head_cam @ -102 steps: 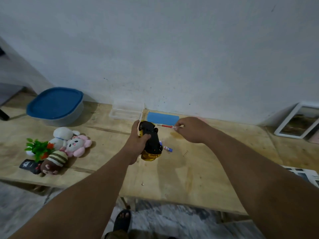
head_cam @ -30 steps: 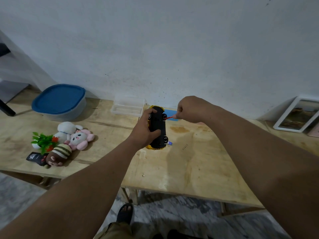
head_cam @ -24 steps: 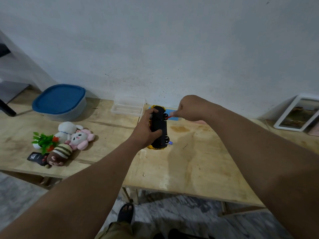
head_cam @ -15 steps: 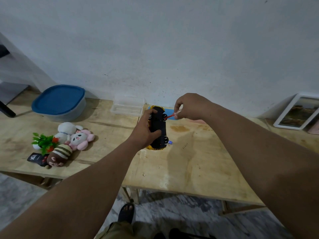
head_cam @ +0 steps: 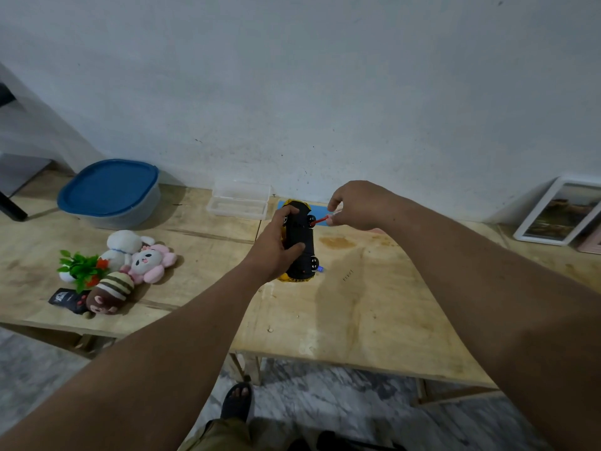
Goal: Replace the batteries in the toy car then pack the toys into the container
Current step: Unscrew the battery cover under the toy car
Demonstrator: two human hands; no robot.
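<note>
Upturned black-bellied toy car (head_cam: 300,245), gripped

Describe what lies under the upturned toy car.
Beneath the toy car, a small blue-tipped object pokes out on the table; the rest is hidden by the car and left hand.

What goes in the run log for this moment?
stage: battery swap | left hand: grips toy car, underside up | right hand: pinches red screwdriver, tip at underside | container: lidded | plush toys: unpacked
</note>
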